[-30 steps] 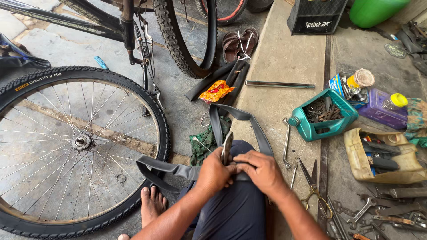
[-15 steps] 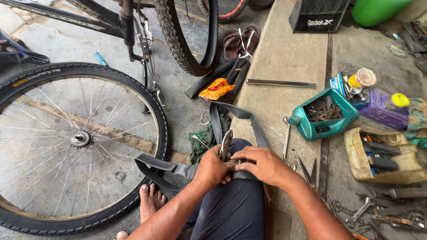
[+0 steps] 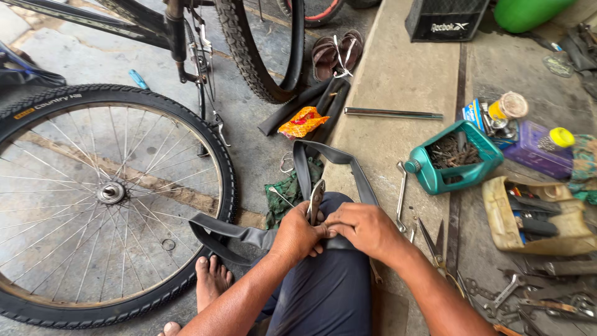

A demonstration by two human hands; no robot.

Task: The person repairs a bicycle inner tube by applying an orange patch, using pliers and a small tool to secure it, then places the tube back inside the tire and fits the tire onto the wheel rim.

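A black rubber inner tube (image 3: pixel 357 174) loops from the floor over my knee. My left hand (image 3: pixel 297 235) grips a thin flat metal tool (image 3: pixel 316 198) that stands upright against the tube on my knee. My right hand (image 3: pixel 364 228) presses the tube flat next to it, fingers curled on the rubber. Both hands touch each other over my dark blue trouser leg (image 3: pixel 329 292). The tube's lower end (image 3: pixel 217 230) trails left toward a bicycle wheel (image 3: pixel 106 193) lying on the floor.
A bicycle frame and tyre (image 3: pixel 261 56) stand at the top. On the concrete step to the right: a teal cut jug of scrap bits (image 3: pixel 457 163), scissors (image 3: pixel 435 242), a wrench (image 3: pixel 401 196), a tan tool container (image 3: pixel 538 214), jars and spanners. Sandals (image 3: pixel 336 53), an orange wrapper (image 3: pixel 303 121).
The hands have stayed on the knee; the tool in my left hand has shifted slightly along the tube, and my head view has moved a little closer.
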